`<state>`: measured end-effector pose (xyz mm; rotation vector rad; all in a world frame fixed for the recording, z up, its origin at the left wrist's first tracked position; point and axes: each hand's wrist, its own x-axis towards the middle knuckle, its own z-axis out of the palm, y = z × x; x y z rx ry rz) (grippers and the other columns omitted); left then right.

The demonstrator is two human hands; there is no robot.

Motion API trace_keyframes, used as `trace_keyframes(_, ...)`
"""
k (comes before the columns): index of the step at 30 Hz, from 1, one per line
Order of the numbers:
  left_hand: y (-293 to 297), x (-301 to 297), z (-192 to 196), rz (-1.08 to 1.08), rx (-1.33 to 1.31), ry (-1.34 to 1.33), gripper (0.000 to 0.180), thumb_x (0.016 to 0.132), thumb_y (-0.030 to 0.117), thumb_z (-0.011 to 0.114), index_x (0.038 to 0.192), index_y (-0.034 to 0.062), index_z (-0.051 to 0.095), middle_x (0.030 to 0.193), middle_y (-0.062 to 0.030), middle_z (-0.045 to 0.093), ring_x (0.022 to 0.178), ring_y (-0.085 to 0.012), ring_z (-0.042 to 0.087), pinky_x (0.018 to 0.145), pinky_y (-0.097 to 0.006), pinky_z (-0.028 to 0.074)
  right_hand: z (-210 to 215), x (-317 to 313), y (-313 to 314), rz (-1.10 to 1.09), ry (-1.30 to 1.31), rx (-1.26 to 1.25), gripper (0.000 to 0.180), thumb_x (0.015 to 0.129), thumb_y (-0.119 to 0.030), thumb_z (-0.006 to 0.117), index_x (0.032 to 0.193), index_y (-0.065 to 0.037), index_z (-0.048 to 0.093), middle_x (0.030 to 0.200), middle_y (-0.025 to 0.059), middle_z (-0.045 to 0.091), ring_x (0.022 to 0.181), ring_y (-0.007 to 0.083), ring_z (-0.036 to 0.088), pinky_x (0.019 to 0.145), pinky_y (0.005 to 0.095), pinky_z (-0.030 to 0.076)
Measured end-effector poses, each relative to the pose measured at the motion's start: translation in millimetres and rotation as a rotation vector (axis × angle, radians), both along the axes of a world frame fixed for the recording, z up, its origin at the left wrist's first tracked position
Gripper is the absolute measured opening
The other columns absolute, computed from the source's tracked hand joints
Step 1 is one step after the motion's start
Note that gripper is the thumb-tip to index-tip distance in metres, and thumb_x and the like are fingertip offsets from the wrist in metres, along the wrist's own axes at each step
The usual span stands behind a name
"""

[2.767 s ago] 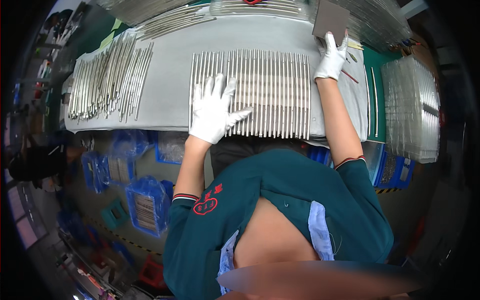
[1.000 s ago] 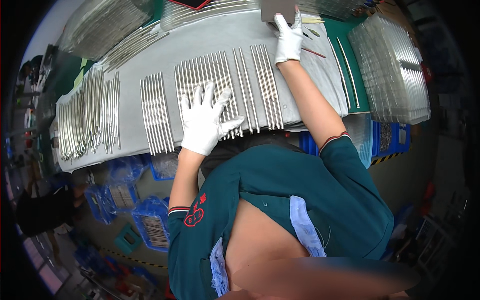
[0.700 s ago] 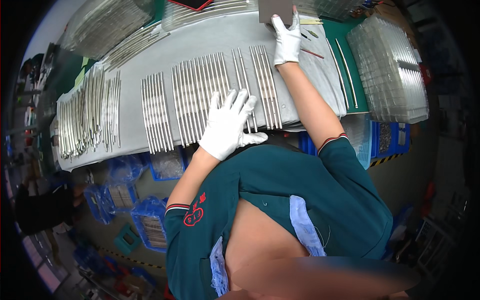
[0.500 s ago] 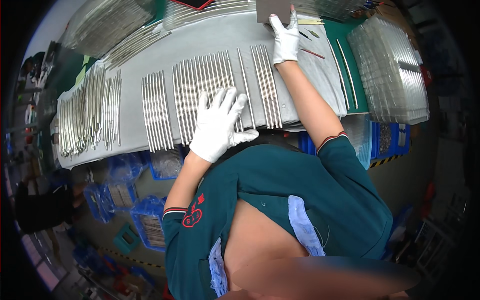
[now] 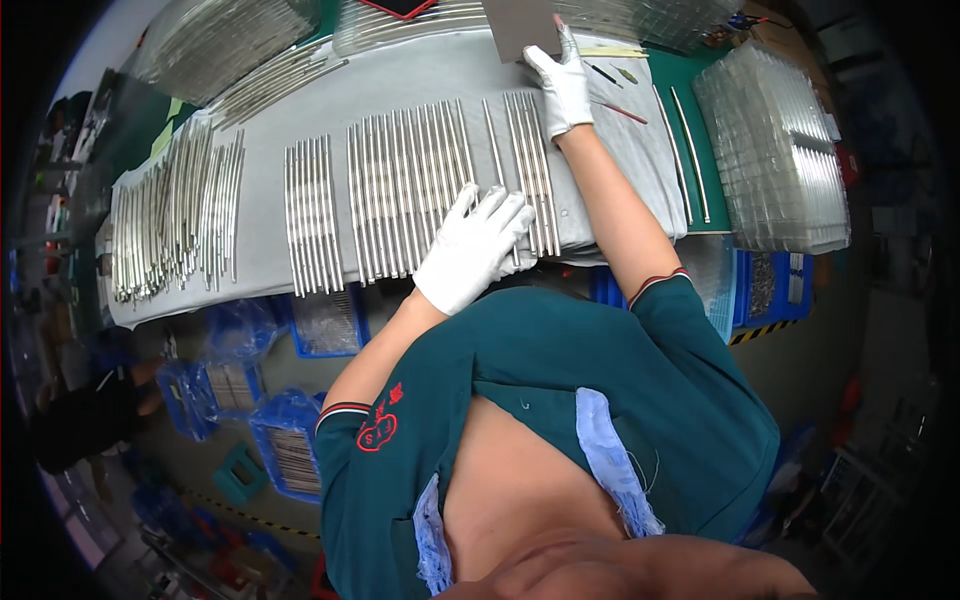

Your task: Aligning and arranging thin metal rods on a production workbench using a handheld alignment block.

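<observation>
My left hand [image 5: 474, 248], in a white glove, curls its fingers over a single metal rod [image 5: 494, 140], with the thumb by the rod's near end. That rod lies apart, between a wide row of silver rods [image 5: 405, 180] and a narrower group of rods [image 5: 533, 165] on its right. At the far edge of the cloth, my gloved right hand [image 5: 562, 88] grips the right side of a flat grey-brown plate [image 5: 518, 28]. The top of this plate runs out of view.
A grey cloth [image 5: 270, 100] covers the table. More rods [image 5: 170, 220] lie at the left, and another small group [image 5: 313, 210] sits nearer. Stacked clear plastic trays [image 5: 770, 150] stand at right. A red pen [image 5: 625, 112] lies right of my hand. Blue bins [image 5: 290, 450] stand below.
My left hand has moved right, from the wide row of rods to the lone rod, its spread fingers now curled. My right hand and the plate have shifted slightly left.
</observation>
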<state>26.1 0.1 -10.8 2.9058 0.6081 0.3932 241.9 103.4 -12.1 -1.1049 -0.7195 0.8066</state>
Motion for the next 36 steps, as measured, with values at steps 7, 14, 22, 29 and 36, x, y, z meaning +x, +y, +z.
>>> trace_keyframes(7, 1, -3, 27, -0.042, -0.070, -0.173, 0.040, 0.078, 0.033, 0.071, 0.107, 0.0064, 0.062, 0.116, -0.0120, 0.062, 0.113, -0.0321, 0.058, 0.102, -0.043, 0.042, 3, 44, -9, -0.025, 0.100, 0.105, 0.064, 0.092, -0.020, 0.070, 0.146, -0.013, 0.037, 0.127, 0.0087, 0.058, 0.106, 0.0233, 0.063, 0.092, 0.0410, 0.055)
trace_keyframes(14, 6, -9, 28, -0.003, -0.075, -0.381, 0.040, 0.072, 0.029, 0.077, 0.102, 0.0076, 0.063, 0.111, -0.0156, 0.067, 0.103, -0.0359, 0.066, 0.096, -0.044, 0.050, 54, 49, -55, 0.593, -0.690, -0.298, 0.050, 0.087, -0.012, 0.071, 0.135, -0.011, 0.060, 0.131, 0.0029, 0.062, 0.117, 0.0132, 0.056, 0.102, 0.0287, 0.044)
trace_keyframes(22, 2, -10, 21, 0.031, -0.084, -0.409, 0.028, 0.078, 0.024, 0.067, 0.099, 0.0065, 0.060, 0.117, -0.0140, 0.062, 0.105, -0.0325, 0.062, 0.099, -0.042, 0.047, 62, 33, -42, 0.796, -0.780, -0.389, 0.048, 0.090, -0.008, 0.065, 0.137, -0.014, 0.058, 0.130, 0.0062, 0.064, 0.115, 0.0140, 0.058, 0.099, 0.0285, 0.047)
trace_keyframes(29, 0, -7, 12, 0.078, -0.119, -0.532, 0.022, 0.076, 0.016, 0.067, 0.095, 0.0068, 0.062, 0.108, -0.0118, 0.067, 0.092, -0.0298, 0.067, 0.085, -0.038, 0.054, 53, 8, -49, 0.632, -1.075, -0.343, 0.046, 0.090, -0.010, 0.067, 0.135, -0.015, 0.060, 0.132, 0.0046, 0.063, 0.114, 0.0131, 0.059, 0.097, 0.0291, 0.047)
trace_keyframes(36, 0, -6, 22, 0.108, -0.086, -0.551, 0.022, 0.075, 0.015, 0.067, 0.095, 0.0071, 0.064, 0.106, -0.0112, 0.068, 0.093, -0.0293, 0.068, 0.086, -0.037, 0.054, 51, 30, -46, 0.669, -0.769, -0.430, 0.049, 0.090, -0.006, 0.066, 0.138, -0.011, 0.057, 0.126, 0.0027, 0.065, 0.106, 0.0115, 0.061, 0.096, 0.0264, 0.049)
